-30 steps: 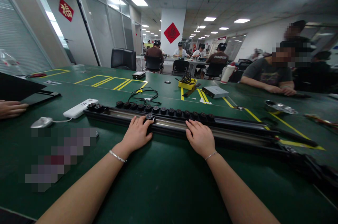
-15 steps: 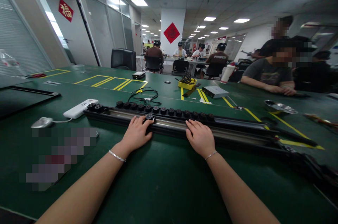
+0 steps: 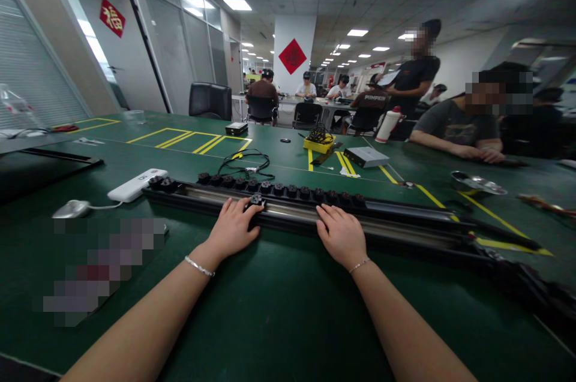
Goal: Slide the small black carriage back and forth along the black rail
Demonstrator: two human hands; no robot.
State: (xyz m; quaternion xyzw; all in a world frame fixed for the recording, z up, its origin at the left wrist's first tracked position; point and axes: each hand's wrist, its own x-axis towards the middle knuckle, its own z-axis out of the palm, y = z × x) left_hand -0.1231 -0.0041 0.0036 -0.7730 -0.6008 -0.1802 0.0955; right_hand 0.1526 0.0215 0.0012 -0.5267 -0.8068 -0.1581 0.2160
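Observation:
A long black rail (image 3: 396, 235) with a shiny metal strip along its channel lies across the green table in front of me. My left hand (image 3: 234, 227) is at its left half, with the index finger and thumb closed about a small black knob-like part (image 3: 257, 199) that sits on the channel. The other left fingers rest over the rail. Farther right, my right hand (image 3: 342, 234) lies flat on the rail with its fingers stretched out and nothing held. Behind the channel stands a row of several similar black knob-like parts (image 3: 292, 191).
Left are a white power bank (image 3: 138, 185) and a mouse (image 3: 72, 209). Beyond the rail lie a black cable (image 3: 245, 161), a yellow tray (image 3: 318, 145) of wires, a grey box (image 3: 366, 157) and a metal dish (image 3: 477, 183). A person (image 3: 459, 127) leans on the table at right.
My hands and the rail stay where they were. In the background, a standing person has moved left and now holds a pale sheet near the seated people.

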